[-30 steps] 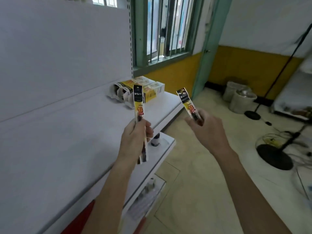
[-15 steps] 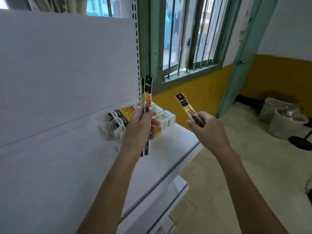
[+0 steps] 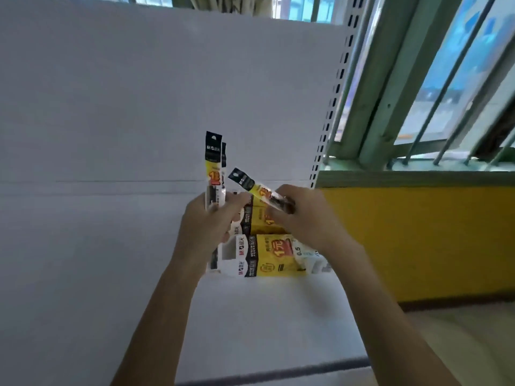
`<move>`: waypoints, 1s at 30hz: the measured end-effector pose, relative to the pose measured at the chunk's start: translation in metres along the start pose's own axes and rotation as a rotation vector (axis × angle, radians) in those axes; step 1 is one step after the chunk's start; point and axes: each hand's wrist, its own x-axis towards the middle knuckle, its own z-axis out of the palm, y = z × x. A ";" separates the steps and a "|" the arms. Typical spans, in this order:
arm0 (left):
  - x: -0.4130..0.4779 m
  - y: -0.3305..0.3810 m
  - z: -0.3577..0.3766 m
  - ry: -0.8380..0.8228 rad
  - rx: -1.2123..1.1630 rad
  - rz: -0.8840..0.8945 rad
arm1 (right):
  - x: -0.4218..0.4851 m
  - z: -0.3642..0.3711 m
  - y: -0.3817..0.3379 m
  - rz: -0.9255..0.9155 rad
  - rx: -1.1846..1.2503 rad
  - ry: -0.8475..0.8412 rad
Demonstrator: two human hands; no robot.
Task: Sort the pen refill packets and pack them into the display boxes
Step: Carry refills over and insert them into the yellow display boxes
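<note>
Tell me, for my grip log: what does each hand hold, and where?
Left hand grips upright refill packets by their lower part; right hand pinches one tilted packet by its lower end.

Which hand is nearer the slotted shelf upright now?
Right. The right hand is close to the lower end of the slotted shelf upright; the left hand is farther left, beyond the right hand.

Head-worn wide view, forward-down, close over shelf [image 3: 264, 316]

Three pen refill packets [image 3: 213, 162], at least two display boxes [image 3: 274, 256], and two hands [image 3: 207, 224].
</note>
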 end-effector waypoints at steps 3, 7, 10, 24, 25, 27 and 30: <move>-0.013 -0.003 0.009 0.133 -0.020 -0.037 | 0.004 0.006 0.006 -0.156 0.035 -0.091; -0.026 -0.006 0.011 0.243 0.011 -0.078 | 0.003 0.013 0.007 -0.294 0.052 -0.149; -0.027 -0.005 0.009 0.312 0.044 -0.049 | 0.002 0.015 0.005 -0.352 0.067 -0.153; -0.028 -0.018 -0.007 0.310 0.003 -0.074 | -0.008 0.010 0.020 -0.280 0.194 -0.185; -0.027 -0.021 -0.013 0.332 0.029 -0.094 | -0.006 0.009 0.021 -0.246 0.165 -0.164; -0.027 -0.030 -0.021 0.350 0.073 -0.142 | -0.002 0.008 0.021 -0.213 0.062 -0.172; -0.030 -0.043 -0.022 0.322 0.064 -0.209 | -0.001 0.013 0.013 -0.223 -0.054 -0.342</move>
